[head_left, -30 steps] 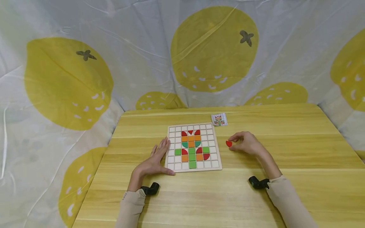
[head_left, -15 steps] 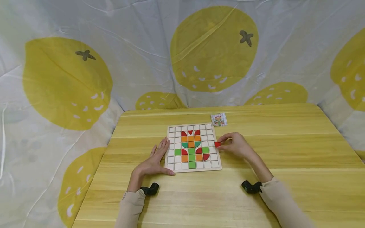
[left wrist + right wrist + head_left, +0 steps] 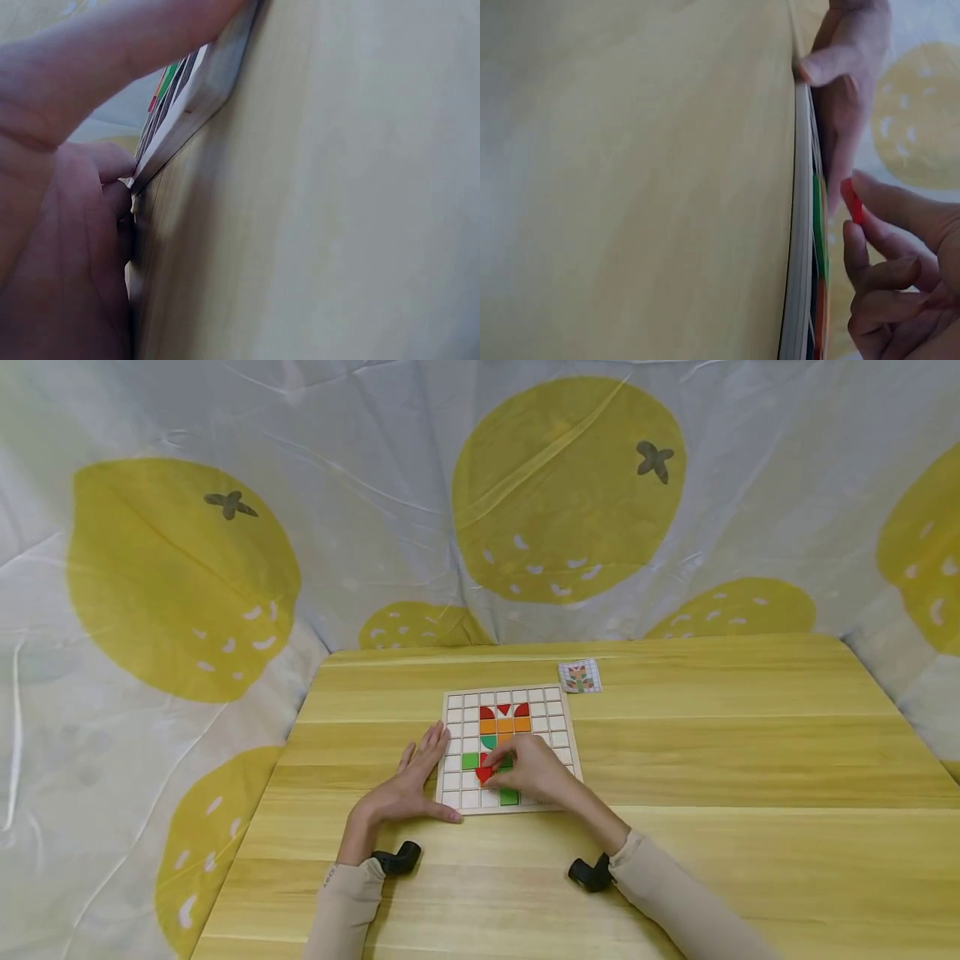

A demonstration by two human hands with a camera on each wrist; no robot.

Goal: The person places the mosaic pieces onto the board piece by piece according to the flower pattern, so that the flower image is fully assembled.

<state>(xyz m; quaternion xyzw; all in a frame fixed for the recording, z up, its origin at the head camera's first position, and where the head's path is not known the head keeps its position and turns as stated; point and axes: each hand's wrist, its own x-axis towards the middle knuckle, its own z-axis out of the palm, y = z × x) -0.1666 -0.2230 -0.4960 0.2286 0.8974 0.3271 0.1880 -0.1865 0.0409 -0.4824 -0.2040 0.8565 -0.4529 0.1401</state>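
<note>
A square wooden board [image 3: 452, 782] with a grid of white cells lies on the table. Green, orange, red and teal pieces in it form a flower pattern. My left hand [image 3: 403, 792] rests along the board's left side, fingers spread and thumb at the near edge. Over the lower left of the pattern, my right hand [image 3: 534, 768] pinches a red quarter-circle tile [image 3: 482, 774] between thumb and fingertips. The right wrist view shows this red tile [image 3: 852, 199] held a little off the board's surface. My right hand hides the pattern's lower right part.
A small printed card [image 3: 580, 677] with a similar flower pattern lies beyond the board's far right corner. The wooden table [image 3: 712, 727] reaches back to a cloth [image 3: 405, 510] printed with yellow lemons.
My right hand has carried the red tile leftward, from the table right of the board to above the pattern's lower left. My left hand has stayed on the board's left side.
</note>
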